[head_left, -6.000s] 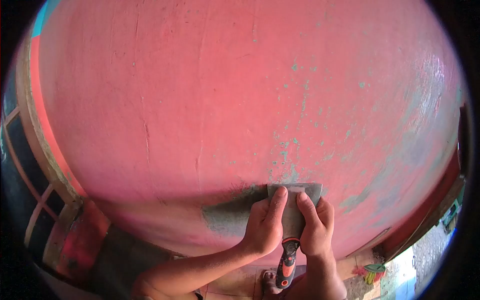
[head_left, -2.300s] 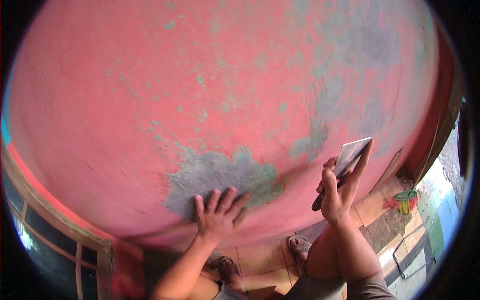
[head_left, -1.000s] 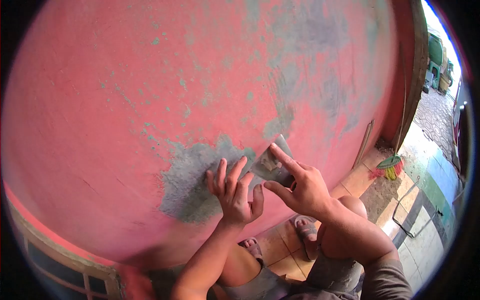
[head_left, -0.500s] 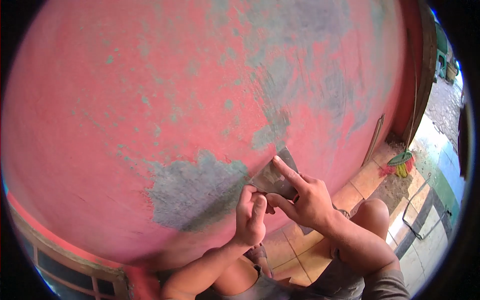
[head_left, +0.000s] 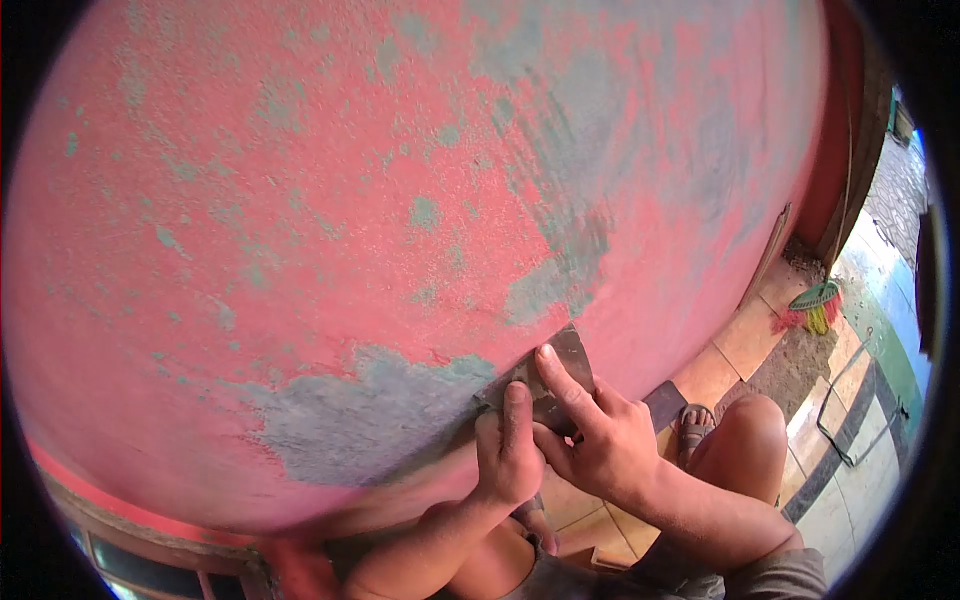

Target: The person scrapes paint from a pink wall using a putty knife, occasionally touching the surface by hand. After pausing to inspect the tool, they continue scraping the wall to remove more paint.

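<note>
A flat, grey metal scraper (head_left: 574, 352) rests with its upper edge against the pink wall (head_left: 330, 150), just below a bare grey-green patch. My right hand (head_left: 605, 445) grips it from the right, index finger stretched along the blade and thumb underneath. My left hand (head_left: 508, 450) closes on its lower left corner, with the thumb pressed on the face. Whatever handle it has is hidden by my hands. Left of the blade spreads a large grey patch (head_left: 370, 415) where the paint is gone.
A broom (head_left: 815, 305) with green, red and yellow parts stands on the tiled floor at right, near dirt (head_left: 795, 365). A bent dark wire or cable (head_left: 828, 425) lies nearby. My bent knee (head_left: 755, 430) is beside my right arm. A framed window (head_left: 150, 560) is at lower left.
My left thumb has come onto the scraper's face; before, it was off the blade. The scraper has moved slightly down the wall, and the view has shifted.
</note>
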The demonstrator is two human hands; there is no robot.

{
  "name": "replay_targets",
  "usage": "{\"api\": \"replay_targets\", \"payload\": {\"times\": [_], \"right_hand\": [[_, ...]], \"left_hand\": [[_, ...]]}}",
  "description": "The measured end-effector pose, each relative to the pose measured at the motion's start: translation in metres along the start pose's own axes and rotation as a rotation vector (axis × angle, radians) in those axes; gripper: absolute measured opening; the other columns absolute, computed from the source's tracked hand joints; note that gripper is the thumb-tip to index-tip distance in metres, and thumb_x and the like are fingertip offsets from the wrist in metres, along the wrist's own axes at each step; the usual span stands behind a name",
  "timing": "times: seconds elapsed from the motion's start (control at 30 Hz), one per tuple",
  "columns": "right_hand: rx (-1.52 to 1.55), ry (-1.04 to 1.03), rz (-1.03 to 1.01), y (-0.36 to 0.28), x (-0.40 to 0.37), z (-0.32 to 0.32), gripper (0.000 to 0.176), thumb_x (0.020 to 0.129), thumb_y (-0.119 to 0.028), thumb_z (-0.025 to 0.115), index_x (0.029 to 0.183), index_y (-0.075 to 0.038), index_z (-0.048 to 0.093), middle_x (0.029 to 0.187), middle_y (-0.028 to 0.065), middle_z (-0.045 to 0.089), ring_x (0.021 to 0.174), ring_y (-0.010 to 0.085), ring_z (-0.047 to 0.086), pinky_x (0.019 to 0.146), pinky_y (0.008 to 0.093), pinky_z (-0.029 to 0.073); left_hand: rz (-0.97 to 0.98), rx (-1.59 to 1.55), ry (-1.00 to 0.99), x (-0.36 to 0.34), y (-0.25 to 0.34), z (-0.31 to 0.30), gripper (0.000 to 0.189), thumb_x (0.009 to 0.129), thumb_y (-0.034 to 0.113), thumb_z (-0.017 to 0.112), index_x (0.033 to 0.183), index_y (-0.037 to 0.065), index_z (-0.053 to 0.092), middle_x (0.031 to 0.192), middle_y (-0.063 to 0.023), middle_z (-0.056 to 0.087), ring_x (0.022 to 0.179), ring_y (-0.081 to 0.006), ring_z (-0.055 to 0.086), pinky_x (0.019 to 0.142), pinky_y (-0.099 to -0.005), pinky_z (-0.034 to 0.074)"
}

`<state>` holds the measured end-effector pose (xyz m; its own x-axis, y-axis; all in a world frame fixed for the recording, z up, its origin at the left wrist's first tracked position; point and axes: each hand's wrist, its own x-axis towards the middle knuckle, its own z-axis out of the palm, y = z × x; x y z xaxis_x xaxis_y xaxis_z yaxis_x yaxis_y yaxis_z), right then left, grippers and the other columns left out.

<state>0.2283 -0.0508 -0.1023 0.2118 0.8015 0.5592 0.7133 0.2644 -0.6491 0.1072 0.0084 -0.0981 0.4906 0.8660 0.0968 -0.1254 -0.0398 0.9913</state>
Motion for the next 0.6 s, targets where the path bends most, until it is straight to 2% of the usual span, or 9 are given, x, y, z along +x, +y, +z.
{"api": "replay_targets", "payload": {"times": [0.07, 0.17, 0.4, 0.6], "right_hand": [[0.029, -0.015, 0.017, 0.0, -0.001, 0.001, 0.084, 0.075, -0.02, 0.082, 0.149, -0.016, 0.044, 0.093, 0.0127, 0.068, 0.055, 0.0215, 0.065, 0.049, 0.0332, 0.053], [0.033, -0.022, 0.039, -0.005, 0.003, -0.001, 0.083, 0.075, -0.019, 0.081, 0.149, -0.016, 0.044, 0.096, 0.0137, 0.069, 0.056, 0.0209, 0.065, 0.049, 0.033, 0.053], [-0.049, -0.088, 0.063, -0.016, 0.008, -0.019, 0.085, 0.075, -0.019, 0.081, 0.151, -0.016, 0.043, 0.086, 0.011, 0.066, 0.053, 0.0221, 0.062, 0.048, 0.0338, 0.051], [-0.006, -0.047, 0.048, -0.009, 0.006, -0.013, 0.086, 0.074, -0.017, 0.081, 0.151, -0.016, 0.042, 0.081, 0.0112, 0.065, 0.053, 0.0236, 0.062, 0.049, 0.035, 0.051]], "left_hand": [[0.065, 0.066, 0.025, 0.001, -0.01, -0.003, 0.053, 0.109, 0.035, 0.025, 0.123, -0.007, 0.056, 0.109, -0.0154, 0.067, 0.097, -0.0217, 0.067, 0.078, -0.033, 0.057], [0.068, 0.086, 0.014, 0.002, 0.008, 0.0, 0.053, 0.109, 0.034, 0.026, 0.121, -0.007, 0.057, 0.108, -0.0154, 0.068, 0.096, -0.0215, 0.068, 0.078, -0.033, 0.057], [0.051, -0.011, 0.11, 0.0, 0.005, 0.01, 0.052, 0.109, 0.035, 0.028, 0.124, -0.007, 0.056, 0.113, -0.0161, 0.066, 0.099, -0.021, 0.066, 0.08, -0.0336, 0.057], [0.038, 0.14, 0.146, -0.001, 0.005, 0.008, 0.052, 0.109, 0.037, 0.032, 0.125, -0.006, 0.055, 0.113, -0.015, 0.065, 0.1, -0.0223, 0.066, 0.083, -0.0343, 0.056]]}}
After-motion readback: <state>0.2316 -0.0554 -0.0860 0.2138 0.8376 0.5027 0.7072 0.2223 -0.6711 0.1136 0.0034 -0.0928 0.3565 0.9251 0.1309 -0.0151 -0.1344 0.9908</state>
